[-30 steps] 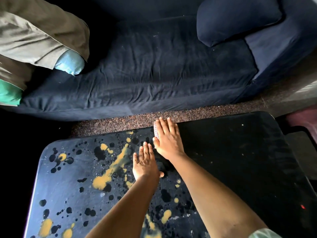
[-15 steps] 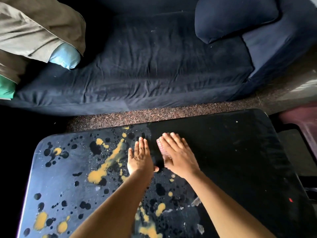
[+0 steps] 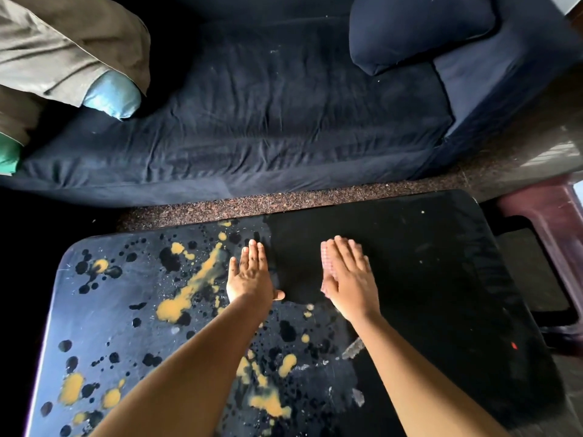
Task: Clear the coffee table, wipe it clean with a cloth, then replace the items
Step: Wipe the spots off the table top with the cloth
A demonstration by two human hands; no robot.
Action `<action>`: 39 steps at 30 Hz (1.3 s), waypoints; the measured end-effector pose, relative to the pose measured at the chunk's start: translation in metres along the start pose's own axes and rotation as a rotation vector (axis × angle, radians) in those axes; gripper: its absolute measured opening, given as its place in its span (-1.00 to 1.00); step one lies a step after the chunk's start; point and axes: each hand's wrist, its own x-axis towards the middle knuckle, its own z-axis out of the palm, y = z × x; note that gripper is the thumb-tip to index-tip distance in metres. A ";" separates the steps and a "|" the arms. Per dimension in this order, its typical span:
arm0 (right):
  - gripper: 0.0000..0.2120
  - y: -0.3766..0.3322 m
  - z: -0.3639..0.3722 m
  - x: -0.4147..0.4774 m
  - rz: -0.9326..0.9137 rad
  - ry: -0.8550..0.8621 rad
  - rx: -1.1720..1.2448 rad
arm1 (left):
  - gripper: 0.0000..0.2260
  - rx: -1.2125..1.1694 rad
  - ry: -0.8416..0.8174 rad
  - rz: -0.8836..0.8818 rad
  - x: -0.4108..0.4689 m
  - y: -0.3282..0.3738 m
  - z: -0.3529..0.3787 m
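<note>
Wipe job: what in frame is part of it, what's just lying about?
Job: coffee table; pink cloth; right hand pressing flat on the cloth; left hand flat on the table.
Lying about: dark sofa; dark cushion; brown fabric; light blue pillow; green item at the left edge.

Setting: home living room. A dark blue sofa [image 3: 284, 105] with a loose cushion [image 3: 416, 29] is sitting at the far side. A low splattered coffee table [image 3: 435, 279] is standing near, with speckled carpet [image 3: 220, 209] showing between them.

Right hand [image 3: 348, 279] slid the cloth [image 3: 327, 260] rightward — away from left hand [image 3: 249, 275].
</note>
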 end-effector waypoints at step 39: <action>-0.38 -0.004 0.014 -0.076 -0.124 -0.039 -0.046 | -0.14 -0.044 0.064 0.033 -0.051 -0.006 0.047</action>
